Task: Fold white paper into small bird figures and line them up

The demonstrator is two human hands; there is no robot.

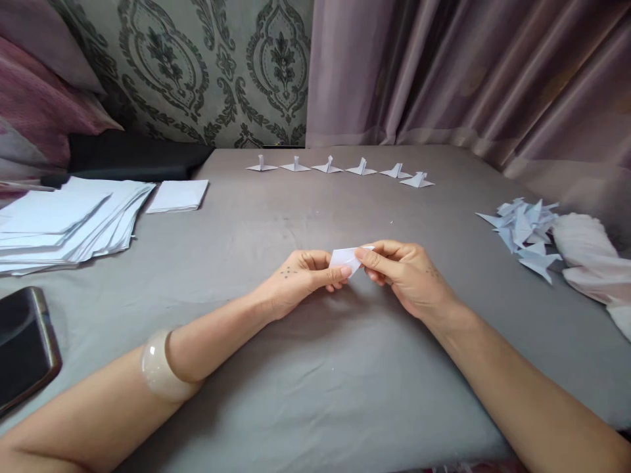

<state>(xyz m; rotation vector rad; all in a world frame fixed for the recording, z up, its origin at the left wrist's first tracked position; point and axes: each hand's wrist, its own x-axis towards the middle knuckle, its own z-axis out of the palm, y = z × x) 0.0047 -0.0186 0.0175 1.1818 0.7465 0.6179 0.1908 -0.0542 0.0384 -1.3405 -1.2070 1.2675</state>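
Observation:
A small folded piece of white paper (pixel 344 257) is held between my two hands, above the middle of the grey cloth surface. My left hand (pixel 311 274) pinches its left and lower side, thumb on top. At its upper right corner, my right hand (pixel 399 266) grips it between thumb and fingers. The fingers under the paper are partly hidden. Beyond the hands stands a row of several folded paper birds (pixel 362 167). A pale bangle (pixel 165 368) circles my left forearm.
Stacks of white paper sheets (pixel 93 220) lie at the left, beside a smaller pile of paper squares (pixel 178 196). A phone (pixel 24 348) rests at the near left. More folded paper pieces (pixel 525 226) are heaped at the right, against a bunched white cloth (pixel 586 246). Curtains (pixel 374 72) hang behind.

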